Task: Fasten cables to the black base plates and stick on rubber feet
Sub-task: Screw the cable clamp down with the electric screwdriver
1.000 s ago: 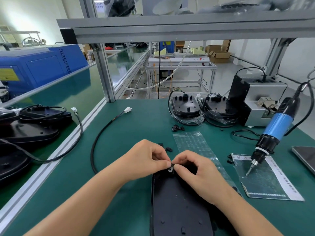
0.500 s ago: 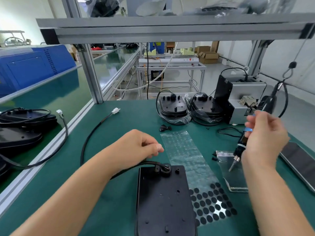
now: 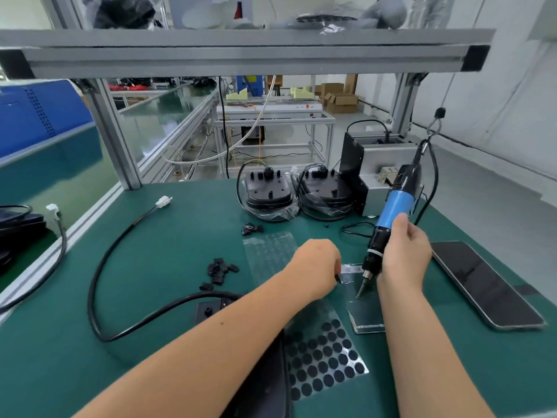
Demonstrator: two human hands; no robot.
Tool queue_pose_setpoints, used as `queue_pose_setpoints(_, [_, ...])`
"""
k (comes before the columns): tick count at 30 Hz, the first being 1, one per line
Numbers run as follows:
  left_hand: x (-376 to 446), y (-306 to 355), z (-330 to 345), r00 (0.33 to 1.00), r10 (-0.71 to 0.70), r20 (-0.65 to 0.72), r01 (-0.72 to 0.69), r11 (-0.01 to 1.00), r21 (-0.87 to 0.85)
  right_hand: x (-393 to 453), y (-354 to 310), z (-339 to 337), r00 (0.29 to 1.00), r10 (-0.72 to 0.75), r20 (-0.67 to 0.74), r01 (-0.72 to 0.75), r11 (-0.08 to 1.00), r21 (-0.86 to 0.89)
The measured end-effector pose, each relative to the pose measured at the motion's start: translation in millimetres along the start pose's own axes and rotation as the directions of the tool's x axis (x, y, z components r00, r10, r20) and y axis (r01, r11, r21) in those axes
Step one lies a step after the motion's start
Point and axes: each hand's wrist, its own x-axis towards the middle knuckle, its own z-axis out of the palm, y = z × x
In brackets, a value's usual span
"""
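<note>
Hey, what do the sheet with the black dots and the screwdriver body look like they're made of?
The sheet looks like thin clear plastic film: glossy, with the green mat showing through. The black dots on it look matte, probably rubber or foam. The screwdriver gripped by the right hand seems smooth blue and black moulded plastic, with a tip that looks like metal.

The left forearm crosses over the black base plate (image 3: 211,310), so only its far corner and a strip along its near right edge show. The left hand (image 3: 316,267) has its fingers curled under out of sight; something small and dark peeps out by them, too tiny to name. Just right of it, the right hand (image 3: 404,257) hides the lower barrel of the blue screwdriver (image 3: 391,211). The bit tip (image 3: 360,292) is blurred. The print on the clear bag (image 3: 366,315) beneath is unreadable.
</note>
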Motion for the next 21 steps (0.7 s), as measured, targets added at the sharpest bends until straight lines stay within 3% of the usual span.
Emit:
queue_pose_setpoints(10, [4.5, -7.9, -3.7, 1.000, -0.026, -0.001, 0.026, 0.998, -0.054, -2.7, -6.5, -0.3, 0.970, 0.116, 0.212, -0.160, 0.967, 0.200])
queue_pose_setpoints(13, [-7.4, -12.8, -19.1, 0.991, -0.033, -0.129, 0.012, 0.986, -0.166, -9.5, -19.2, 0.0, 0.923, 0.186, 0.338, -0.305, 0.888, 0.344])
queue_pose_setpoints(17, [-48.2, -27.0, -45.0, 0.984, -0.071, -0.161, -0.044, 0.787, -0.615, -33.6, -38.8, 1.7, 0.866, 0.134, 0.482, -0.391, 0.782, 0.485])
queue_pose_setpoints(21, [-92.6, -44.3, -51.0, 0.985, -0.055, -0.166, -0.085, 0.679, -0.729, -63.4, -65.1, 11.4, 0.801, 0.031, 0.598, -0.468, 0.656, 0.592])
